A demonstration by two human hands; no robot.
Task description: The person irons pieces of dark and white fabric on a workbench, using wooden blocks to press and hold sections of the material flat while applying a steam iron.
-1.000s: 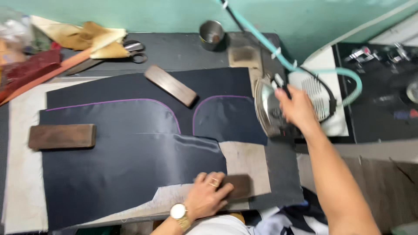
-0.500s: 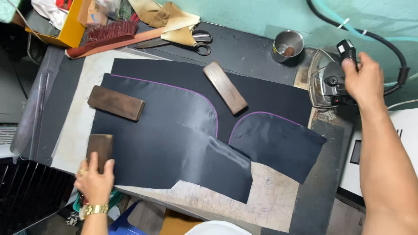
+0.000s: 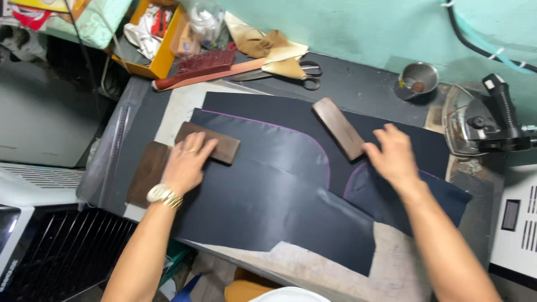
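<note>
Left hand (image 3: 186,162) lay spread on a flat wooden block (image 3: 208,143); right hand (image 3: 394,156), fingers spread, pressed smooth dark cloth (image 3: 268,190) beside another block (image 3: 338,128).

A dark, worn tabletop (image 3: 363,89) fills the middle of the view, and everything else sits around it. Behind its far edge rises a pale green painted wall (image 3: 347,28), evenly lit, with a black hose (image 3: 467,42) and a light teal one running across it toward the right. Off the tabletop's far left corner stands a yellow box (image 3: 168,56) stuffed with odds and ends. To the left of the tabletop is a grey cabinet (image 3: 45,117), and below that a white unit with a dark grille (image 3: 61,251). At the right edge of the tabletop stands a white machine (image 3: 517,223) with a small display.
</note>
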